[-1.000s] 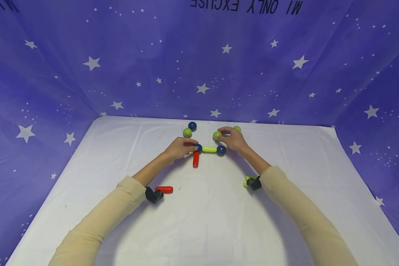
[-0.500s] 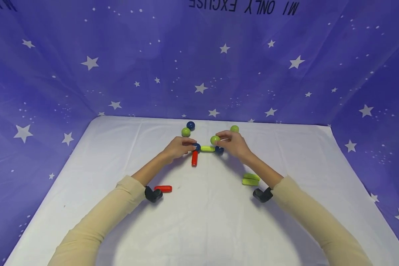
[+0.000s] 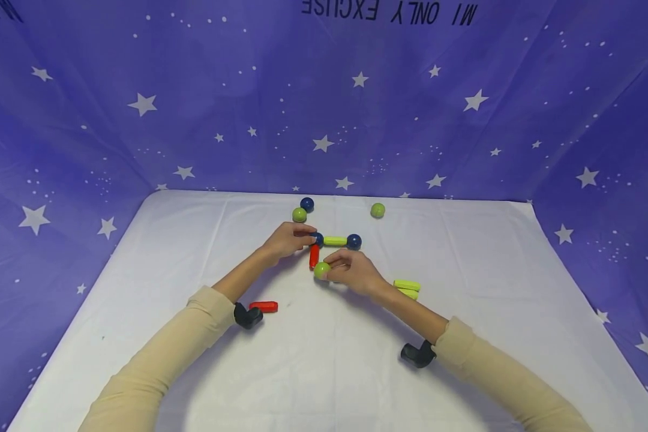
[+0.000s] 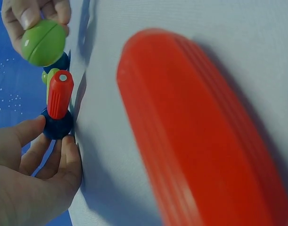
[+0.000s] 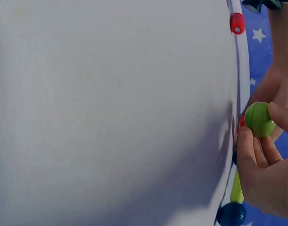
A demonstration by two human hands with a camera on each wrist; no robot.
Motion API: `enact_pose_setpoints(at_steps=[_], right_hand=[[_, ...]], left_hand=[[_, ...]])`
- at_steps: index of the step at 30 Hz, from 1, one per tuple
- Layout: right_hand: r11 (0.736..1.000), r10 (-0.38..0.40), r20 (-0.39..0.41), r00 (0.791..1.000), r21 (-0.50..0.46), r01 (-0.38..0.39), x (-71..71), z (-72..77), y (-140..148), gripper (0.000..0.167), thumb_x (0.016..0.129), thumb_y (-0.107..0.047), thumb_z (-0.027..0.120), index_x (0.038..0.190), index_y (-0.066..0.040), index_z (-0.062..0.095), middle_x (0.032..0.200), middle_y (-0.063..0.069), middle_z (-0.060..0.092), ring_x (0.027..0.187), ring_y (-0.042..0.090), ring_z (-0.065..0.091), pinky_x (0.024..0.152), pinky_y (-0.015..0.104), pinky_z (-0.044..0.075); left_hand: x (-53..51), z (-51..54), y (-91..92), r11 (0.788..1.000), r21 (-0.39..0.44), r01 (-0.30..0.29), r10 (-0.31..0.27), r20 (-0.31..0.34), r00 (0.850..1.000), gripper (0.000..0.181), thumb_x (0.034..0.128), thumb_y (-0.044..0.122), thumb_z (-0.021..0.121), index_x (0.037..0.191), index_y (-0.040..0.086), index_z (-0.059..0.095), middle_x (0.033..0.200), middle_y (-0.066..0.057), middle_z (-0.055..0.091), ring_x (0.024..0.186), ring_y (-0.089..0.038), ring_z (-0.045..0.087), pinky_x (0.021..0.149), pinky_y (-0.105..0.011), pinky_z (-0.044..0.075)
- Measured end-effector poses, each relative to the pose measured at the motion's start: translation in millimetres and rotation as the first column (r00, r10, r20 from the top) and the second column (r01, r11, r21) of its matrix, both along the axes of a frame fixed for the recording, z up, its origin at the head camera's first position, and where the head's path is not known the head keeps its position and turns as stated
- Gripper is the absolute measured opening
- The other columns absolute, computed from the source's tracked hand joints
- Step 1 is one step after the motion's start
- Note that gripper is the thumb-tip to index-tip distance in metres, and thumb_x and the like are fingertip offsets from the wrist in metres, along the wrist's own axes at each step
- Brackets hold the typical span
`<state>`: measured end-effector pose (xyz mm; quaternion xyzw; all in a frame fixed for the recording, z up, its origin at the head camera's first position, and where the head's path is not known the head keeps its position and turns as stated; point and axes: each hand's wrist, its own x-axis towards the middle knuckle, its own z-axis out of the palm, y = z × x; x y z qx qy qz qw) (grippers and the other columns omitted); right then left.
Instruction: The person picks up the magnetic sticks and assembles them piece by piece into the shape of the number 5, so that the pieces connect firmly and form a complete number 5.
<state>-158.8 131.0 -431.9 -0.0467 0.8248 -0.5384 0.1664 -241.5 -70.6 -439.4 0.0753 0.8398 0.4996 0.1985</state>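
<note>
My left hand (image 3: 290,241) pinches a dark blue ball (image 4: 58,126) between thumb and fingers. From that ball a red rod (image 4: 60,94) points toward me, and a yellow-green rod (image 3: 335,241) runs right to a second blue ball (image 3: 354,242). In my right hand (image 3: 354,272) a green ball (image 5: 259,119) is held at the fingertips, close to the red rod's near end. The left wrist view shows a gap between this green ball and the red rod's tip, which has a small silvery dot.
A loose red rod (image 3: 263,306) lies by my left wrist. Two yellow-green rods (image 3: 407,285) lie together right of my right hand. Toward the back are a blue ball (image 3: 307,204), a green ball (image 3: 299,215) beside it, and another green ball (image 3: 378,210).
My right hand has carried the green ball from the back, past the right blue ball, toward me and left to the red rod's near end. My left hand stays on its blue ball.
</note>
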Motion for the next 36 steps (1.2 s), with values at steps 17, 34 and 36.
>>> enact_pose_setpoints(at_steps=[17, 34, 36], right_hand=[[0.999, 0.001, 0.009, 1.000, 0.045, -0.002, 1.0, -9.6, -13.7, 0.030, 0.084, -0.018, 0.082, 0.107, -0.006, 0.068, 0.096, 0.001, 0.070, 0.085, 0.015, 0.067, 0.076, 0.030, 0.052], [0.997, 0.051, -0.028, 0.998, 0.054, -0.049, 1.1, -5.9, 4.5, 0.032, 0.086, -0.015, 0.079, 0.113, -0.003, 0.067, 0.103, 0.003, 0.070, 0.094, 0.017, 0.067, 0.082, 0.034, 0.053], [0.995, 0.078, -0.063, 0.995, 0.069, -0.074, 2.7, -2.2, 16.2, 0.030, 0.089, -0.013, 0.076, 0.115, -0.002, 0.067, 0.104, 0.004, 0.070, 0.096, 0.017, 0.067, 0.084, 0.035, 0.053]], left_hand=[[-0.6, 0.2, 0.8, 1.000, 0.017, -0.010, 0.010, 0.003, 1.000, 0.035, 0.0972, 0.017, 0.066, 0.131, 0.008, 0.065, 0.128, -0.013, 0.064, 0.108, -0.025, 0.060, 0.087, -0.034, 0.051], [1.4, 0.6, 0.7, 1.000, 0.012, -0.009, 0.009, 0.000, 1.000, 0.035, 0.0972, 0.016, 0.065, 0.131, 0.007, 0.065, 0.129, -0.013, 0.063, 0.109, -0.025, 0.060, 0.088, -0.035, 0.051], [0.6, 0.2, 0.6, 1.000, 0.009, -0.012, 0.012, 0.001, 1.000, 0.035, 0.0969, 0.017, 0.066, 0.131, 0.007, 0.066, 0.129, -0.013, 0.063, 0.107, -0.025, 0.060, 0.086, -0.034, 0.051]])
